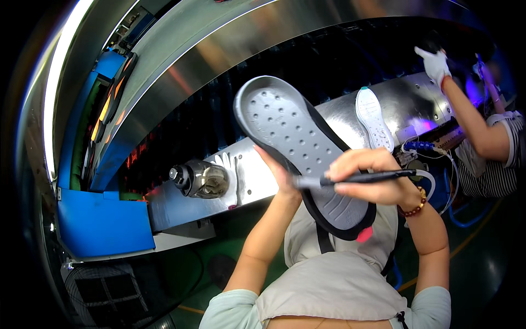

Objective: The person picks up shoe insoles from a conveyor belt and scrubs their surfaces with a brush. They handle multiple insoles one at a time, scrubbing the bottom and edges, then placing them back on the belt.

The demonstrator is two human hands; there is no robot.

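Observation:
A large grey shoe sole (pixel 285 120) with a black rim and a dimpled inner face is tilted up in front of me, a small pink tab (pixel 364 234) at its near end. My left hand (pixel 280 174) grips the sole's left edge, with most of its fingers hidden behind. In my right hand (pixel 378 160) is a slim brush (pixel 378 176) with a black handle, a white tube running from its rear. Its blurred tip points left, over the sole's left edge near my left hand. Whether the tip touches the sole, I cannot tell.
On the metal ledge (pixel 255 175) lie a clear bottle (pixel 208 180) with a black cap, a white glove (pixel 230 174) and, farther right, a white sole (pixel 375 118). A co-worker's gloved hand (pixel 436 67) reaches in at the right. A blue machine housing (pixel 107 222) stands left.

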